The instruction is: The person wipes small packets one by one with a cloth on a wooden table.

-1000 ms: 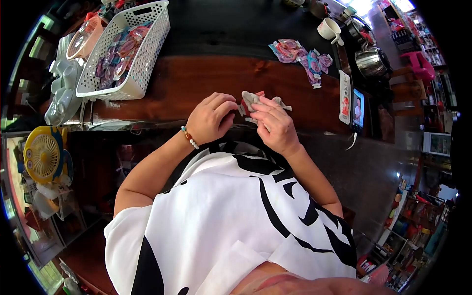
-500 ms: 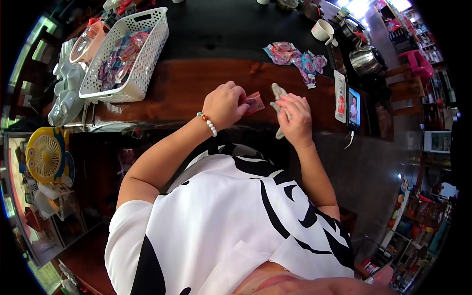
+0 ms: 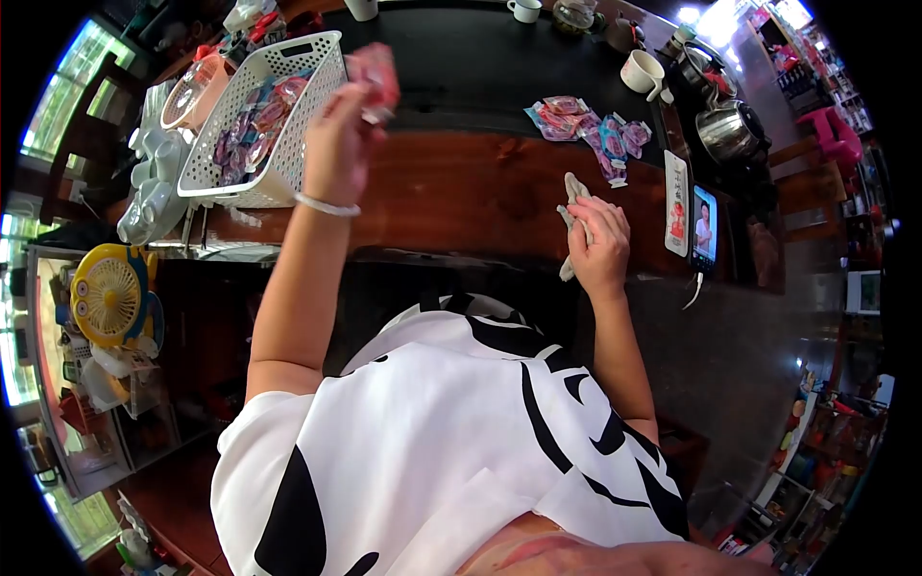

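My left hand (image 3: pixel 336 144) is raised at the right side of a white perforated basket (image 3: pixel 288 182), closed on a small red-pink packet (image 3: pixel 375 79) that is blurred by motion. More small wrapped packets (image 3: pixel 274 110) in pink, purple and blue lie inside the basket. On the brown front strip of the table, my right hand (image 3: pixel 600 242) rests with bent fingers over a crumpled greyish-white cloth (image 3: pixel 573 197). Its fingertips touch the cloth, though its grip is partly hidden. Beyond that hand lies a loose pile of similar packets (image 3: pixel 586 130).
A propped phone (image 3: pixel 704 226) and a small sign (image 3: pixel 676 204) stand right of my right hand. Farther back are a white mug (image 3: pixel 642 72) and a steel kettle (image 3: pixel 725 130). Left of the basket sit a pink colander (image 3: pixel 192 91) and clear plastic containers (image 3: pixel 154 197).
My left hand has moved left and away from me with the red packet, from the table's middle to the basket's side. My right hand stays at the cloth. The view has shifted slightly.
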Tool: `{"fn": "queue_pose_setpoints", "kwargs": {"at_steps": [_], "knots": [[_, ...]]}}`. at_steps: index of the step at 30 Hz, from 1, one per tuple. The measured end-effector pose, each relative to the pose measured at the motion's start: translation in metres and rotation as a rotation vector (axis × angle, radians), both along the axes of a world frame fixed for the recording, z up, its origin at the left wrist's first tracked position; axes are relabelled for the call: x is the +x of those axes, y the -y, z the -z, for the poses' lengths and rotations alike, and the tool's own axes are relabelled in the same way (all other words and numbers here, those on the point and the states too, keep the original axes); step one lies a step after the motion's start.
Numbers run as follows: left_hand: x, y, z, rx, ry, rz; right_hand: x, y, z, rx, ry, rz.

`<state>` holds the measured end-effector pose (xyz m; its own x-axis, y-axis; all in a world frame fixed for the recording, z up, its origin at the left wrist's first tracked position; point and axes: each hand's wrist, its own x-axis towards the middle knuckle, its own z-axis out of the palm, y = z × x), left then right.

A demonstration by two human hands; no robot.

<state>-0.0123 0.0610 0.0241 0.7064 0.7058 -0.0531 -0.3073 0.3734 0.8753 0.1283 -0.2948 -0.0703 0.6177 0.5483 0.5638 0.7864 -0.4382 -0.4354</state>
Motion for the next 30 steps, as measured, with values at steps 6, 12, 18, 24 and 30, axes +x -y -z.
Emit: {"fn": "queue_pose_setpoints", "kwargs": {"at_steps": [6,12,18,24,30], "knots": [[0.007,-0.018,-0.006,-0.197,0.126,-0.073,-0.002,-0.002,0.002,0.011,0.031,0.034],[0.059,0.056,0.026,0.149,-0.261,0.191,-0.004,-0.002,0.002,0.018,0.045,0.043],[0.138,0.1,0.069,1.191,-0.358,0.254,-0.003,-0.003,0.003,0.041,0.067,0.045],[0.18,0.127,0.074,1.581,-0.403,0.253,-0.004,-0.004,0.004,0.056,0.072,0.054],[0.187,0.122,0.086,1.846,-0.383,0.287,-0.004,-0.003,0.003,0.053,0.073,0.048]]}}
